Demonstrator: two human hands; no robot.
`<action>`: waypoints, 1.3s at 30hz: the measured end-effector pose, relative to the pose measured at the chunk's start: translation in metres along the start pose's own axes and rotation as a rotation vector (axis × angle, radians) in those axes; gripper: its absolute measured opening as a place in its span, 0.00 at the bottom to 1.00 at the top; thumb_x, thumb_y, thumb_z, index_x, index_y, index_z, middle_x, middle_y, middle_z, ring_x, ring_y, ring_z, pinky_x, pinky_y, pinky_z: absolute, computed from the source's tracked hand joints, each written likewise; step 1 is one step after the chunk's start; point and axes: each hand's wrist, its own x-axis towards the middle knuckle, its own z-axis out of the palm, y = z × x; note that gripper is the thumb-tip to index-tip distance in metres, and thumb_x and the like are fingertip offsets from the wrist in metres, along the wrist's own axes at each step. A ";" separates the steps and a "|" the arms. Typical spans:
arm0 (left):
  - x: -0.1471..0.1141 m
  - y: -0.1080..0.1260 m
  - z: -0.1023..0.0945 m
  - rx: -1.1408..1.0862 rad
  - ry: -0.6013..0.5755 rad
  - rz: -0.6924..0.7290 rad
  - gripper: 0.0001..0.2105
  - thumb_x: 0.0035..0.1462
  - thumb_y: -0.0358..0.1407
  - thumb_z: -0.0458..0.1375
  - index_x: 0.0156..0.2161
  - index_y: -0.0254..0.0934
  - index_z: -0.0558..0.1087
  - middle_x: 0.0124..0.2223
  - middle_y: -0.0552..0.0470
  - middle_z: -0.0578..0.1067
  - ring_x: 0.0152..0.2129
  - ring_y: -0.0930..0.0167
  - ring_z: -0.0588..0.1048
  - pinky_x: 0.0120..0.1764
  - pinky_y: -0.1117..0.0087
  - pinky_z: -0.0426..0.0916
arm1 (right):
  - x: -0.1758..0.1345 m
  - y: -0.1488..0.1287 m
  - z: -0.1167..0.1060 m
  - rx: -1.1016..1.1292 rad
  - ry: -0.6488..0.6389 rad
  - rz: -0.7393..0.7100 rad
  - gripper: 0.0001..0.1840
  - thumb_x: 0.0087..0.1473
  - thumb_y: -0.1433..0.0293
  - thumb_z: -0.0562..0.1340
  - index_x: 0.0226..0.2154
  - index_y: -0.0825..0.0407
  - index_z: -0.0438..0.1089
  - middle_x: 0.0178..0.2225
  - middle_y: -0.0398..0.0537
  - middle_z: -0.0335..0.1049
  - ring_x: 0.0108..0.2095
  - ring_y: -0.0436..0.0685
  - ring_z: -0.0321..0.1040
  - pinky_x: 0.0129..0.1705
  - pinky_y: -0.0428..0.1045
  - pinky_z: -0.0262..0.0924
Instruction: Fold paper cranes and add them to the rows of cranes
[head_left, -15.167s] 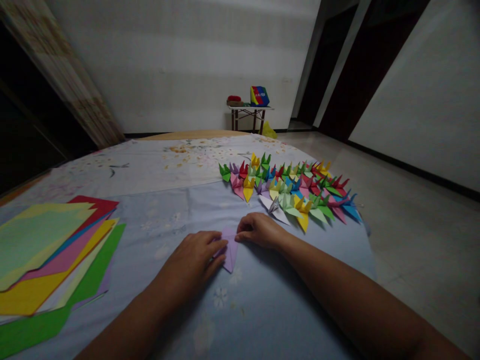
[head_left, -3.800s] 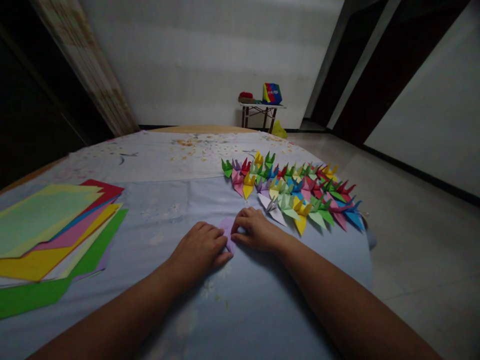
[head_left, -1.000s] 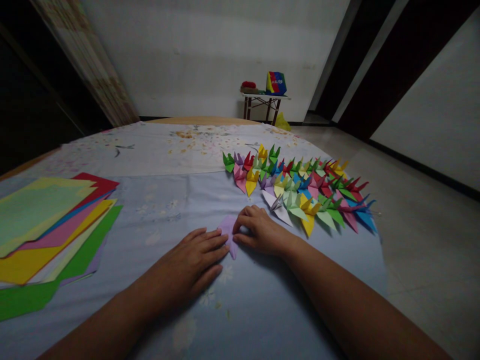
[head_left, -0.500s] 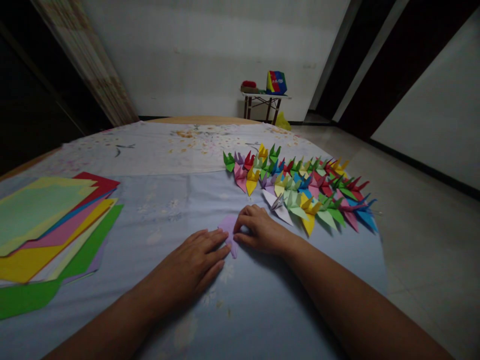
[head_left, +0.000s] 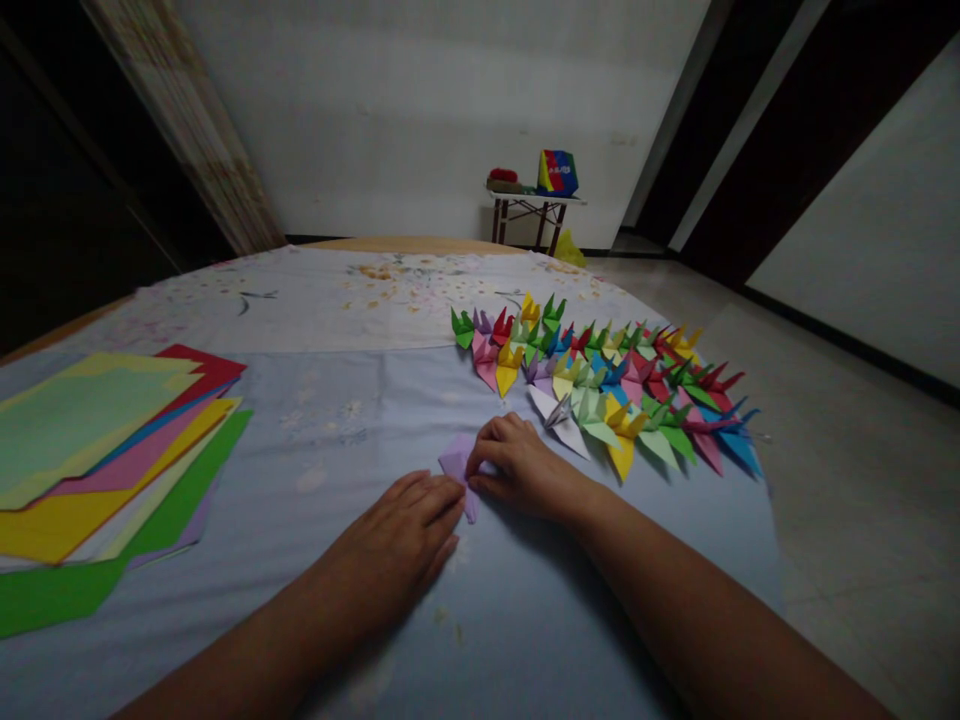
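Note:
A small piece of folded purple origami paper (head_left: 455, 460) lies on the blue cloth between my hands. My left hand (head_left: 409, 525) comes in from the left, its fingers close together and their tips holding the lower part of the paper against the cloth. On the paper's right edge, my right hand (head_left: 517, 465) has curled fingers with thumb and forefinger pinched on it. My fingertips cover part of the folds. Just beyond my right hand stand several rows of folded paper cranes (head_left: 592, 400) in many colours.
A fanned stack of coloured paper sheets (head_left: 97, 430) lies on the left of the table. The flowered tablecloth (head_left: 315, 310) covers the round table. Against the far wall, a small folding table (head_left: 532, 198) holds a colourful bag (head_left: 557, 173) and a red item (head_left: 503, 175).
My left fingers have drawn closer together and shifted slightly right over the purple paper. My right hand keeps its pinch at the paper's edge. The whole view has shifted a little.

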 end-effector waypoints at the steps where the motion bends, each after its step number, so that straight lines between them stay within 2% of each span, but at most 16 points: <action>1: 0.000 -0.001 0.000 -0.014 0.005 0.000 0.16 0.59 0.34 0.47 0.50 0.36 0.68 0.51 0.44 0.71 0.48 0.63 0.68 0.52 0.56 0.61 | 0.000 0.001 0.001 0.002 -0.003 -0.004 0.06 0.50 0.67 0.63 0.34 0.48 0.71 0.36 0.47 0.62 0.40 0.56 0.55 0.41 0.51 0.47; 8: -0.002 -0.003 0.000 -0.080 0.001 -0.009 0.16 0.59 0.33 0.47 0.52 0.38 0.67 0.54 0.46 0.69 0.51 0.65 0.66 0.54 0.57 0.59 | 0.001 0.006 0.002 0.041 -0.014 -0.017 0.08 0.51 0.66 0.62 0.35 0.50 0.70 0.36 0.48 0.64 0.40 0.55 0.58 0.41 0.51 0.51; 11: -0.002 -0.004 -0.001 -0.092 -0.012 -0.002 0.17 0.59 0.33 0.47 0.52 0.36 0.67 0.54 0.45 0.68 0.51 0.64 0.66 0.53 0.57 0.60 | 0.001 0.006 0.002 0.032 -0.006 -0.026 0.11 0.51 0.65 0.62 0.39 0.50 0.69 0.37 0.49 0.65 0.39 0.55 0.59 0.41 0.50 0.52; 15: -0.001 -0.004 -0.005 -0.089 -0.042 0.005 0.16 0.58 0.32 0.47 0.50 0.36 0.68 0.54 0.46 0.69 0.50 0.64 0.66 0.53 0.57 0.59 | 0.000 0.005 0.003 -0.006 0.014 -0.084 0.15 0.54 0.65 0.59 0.45 0.44 0.68 0.36 0.49 0.65 0.38 0.54 0.60 0.40 0.50 0.53; 22: -0.003 -0.005 -0.007 -0.106 -0.002 0.021 0.16 0.59 0.32 0.46 0.51 0.35 0.66 0.53 0.45 0.69 0.49 0.66 0.66 0.53 0.61 0.59 | 0.000 0.005 0.005 -0.026 0.006 -0.114 0.12 0.54 0.65 0.59 0.42 0.42 0.72 0.37 0.49 0.65 0.37 0.54 0.59 0.40 0.50 0.53; 26: -0.004 -0.008 -0.006 -0.084 -0.027 0.023 0.16 0.60 0.34 0.46 0.51 0.38 0.66 0.53 0.47 0.69 0.50 0.66 0.65 0.55 0.58 0.54 | 0.000 0.004 0.004 -0.028 0.001 -0.108 0.12 0.54 0.66 0.59 0.42 0.41 0.72 0.37 0.48 0.65 0.37 0.54 0.59 0.40 0.50 0.54; 33: -0.004 -0.010 -0.009 -0.049 -0.023 -0.054 0.15 0.61 0.37 0.46 0.51 0.48 0.66 0.54 0.53 0.68 0.53 0.62 0.62 0.55 0.51 0.49 | 0.000 0.006 0.004 -0.035 -0.010 -0.115 0.12 0.53 0.66 0.60 0.42 0.42 0.71 0.37 0.48 0.64 0.38 0.54 0.58 0.40 0.49 0.54; 39: -0.002 -0.014 -0.007 -0.003 -0.013 -0.130 0.17 0.60 0.38 0.46 0.52 0.44 0.66 0.55 0.51 0.68 0.53 0.62 0.61 0.55 0.50 0.45 | 0.000 0.006 0.004 -0.041 0.000 -0.106 0.13 0.53 0.66 0.61 0.43 0.44 0.70 0.38 0.49 0.64 0.39 0.54 0.59 0.41 0.50 0.54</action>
